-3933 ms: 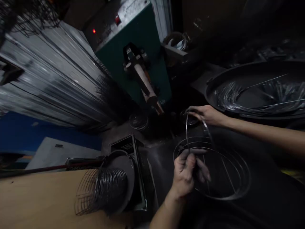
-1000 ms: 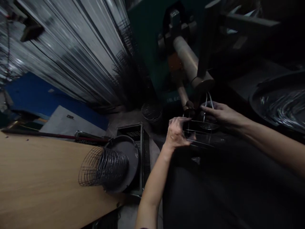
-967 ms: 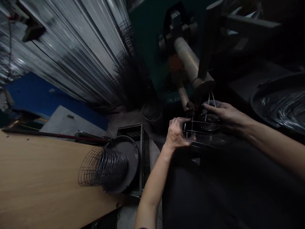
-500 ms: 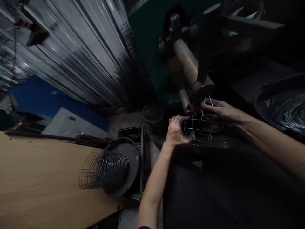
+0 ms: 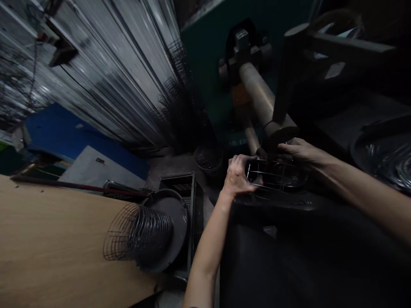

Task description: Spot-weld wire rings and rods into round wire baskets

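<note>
My left hand [image 5: 238,174] grips the near left edge of a round wire frame [image 5: 272,182] made of thin rings and cross wires. My right hand [image 5: 297,150] holds the frame's far right side. The frame lies almost flat under the round tip of a thick metal arm [image 5: 261,100] that juts out of a green machine [image 5: 208,85]. A thinner lower arm [image 5: 251,137] ends just at the frame's far edge. The light is dim, so the exact contact point is hard to see.
A stack of finished wire baskets [image 5: 136,233] lies on its side on a wooden table [image 5: 48,252] at the left. A dark crate [image 5: 183,188] stands beside it. A large dark pan [image 5: 382,154] with loose wire rings sits at the right. Corrugated metal sheet [image 5: 112,77] fills the back left.
The wire frame has been brought from the dark surface up to the machine's arms. In the last half second the upright wire loop in my right hand came down flat onto the frame.
</note>
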Demonstrator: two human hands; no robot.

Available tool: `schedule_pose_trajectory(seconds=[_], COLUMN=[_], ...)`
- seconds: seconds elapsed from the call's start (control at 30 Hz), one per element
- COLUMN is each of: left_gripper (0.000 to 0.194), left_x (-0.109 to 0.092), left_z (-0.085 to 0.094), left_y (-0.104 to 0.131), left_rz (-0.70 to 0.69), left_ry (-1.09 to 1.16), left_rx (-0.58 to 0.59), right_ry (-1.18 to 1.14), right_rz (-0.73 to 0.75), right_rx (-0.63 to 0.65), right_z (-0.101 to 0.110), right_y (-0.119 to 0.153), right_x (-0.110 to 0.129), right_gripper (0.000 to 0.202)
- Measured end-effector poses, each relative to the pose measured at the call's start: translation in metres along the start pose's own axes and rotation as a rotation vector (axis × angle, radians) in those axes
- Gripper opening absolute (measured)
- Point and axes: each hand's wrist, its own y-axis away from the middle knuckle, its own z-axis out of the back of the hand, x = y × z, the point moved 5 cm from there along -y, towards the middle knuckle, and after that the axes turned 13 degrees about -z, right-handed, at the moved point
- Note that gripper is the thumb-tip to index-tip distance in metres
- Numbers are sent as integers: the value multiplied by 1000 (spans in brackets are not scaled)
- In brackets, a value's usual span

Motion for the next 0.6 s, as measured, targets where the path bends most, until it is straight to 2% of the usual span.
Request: schedule_pose_trajectory(seconds=[0.23, 0.43, 0.5, 0.6], left_gripper=[49, 45, 48, 48], left_x=[2, 1, 3, 5], left_z=[1, 1, 0, -1], left_y=[-3, -2, -1, 4], left_rz=[27, 31, 47, 56], left_ry=[-17, 31, 46, 42], left_rx=[27, 7, 3, -13], right_ry=[-125, -43, -70, -169], right_rz=[-65, 22, 59, 120], right_rx=[-22, 50, -9, -176], right_z=[-3, 4, 10, 19], right_y=[1, -8, -11, -9], right_x=[0, -5, -3, 1], right_gripper=[26, 22, 19, 18])
